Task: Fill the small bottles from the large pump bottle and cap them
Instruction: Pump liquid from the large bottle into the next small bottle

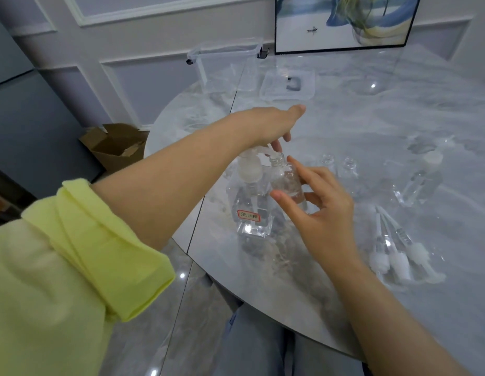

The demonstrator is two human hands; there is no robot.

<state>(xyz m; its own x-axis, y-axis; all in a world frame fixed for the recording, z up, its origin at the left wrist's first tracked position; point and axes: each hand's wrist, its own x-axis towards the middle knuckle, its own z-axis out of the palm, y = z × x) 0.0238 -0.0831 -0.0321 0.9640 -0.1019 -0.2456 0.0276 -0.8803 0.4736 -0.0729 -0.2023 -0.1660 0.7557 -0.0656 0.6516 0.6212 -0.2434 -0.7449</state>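
The pump bottle point(250, 210) stands upright on the marble table point(398, 126), near its left edge, clear-walled with a red-bordered label low on its front and a white pump head on top. The left hand point(273, 126) lies over the pump head, palm down, fingers bent downward onto the nozzle; how firmly it presses cannot be told. A small bottle point(286, 180) is held just right of the pump bottle, tilted, its open threaded neck directly under the left fingertips at the nozzle. The right hand point(320, 202) grasps this bottle between thumb and fingers, with the remaining fingers spread loosely. Clear liquid appears to fill the lower part of the held bottle. Two more small bottles point(339, 165), uncapped, stand just right of the right hand. A capped bottle point(423, 180) with a white top stands farther right. Three white pump caps point(398, 256) with dip tubes lie on the table, near right of the right hand. A clear lidded box point(287, 86) sits at the far side, and a clear zip pouch point(225, 66) stands to its left.
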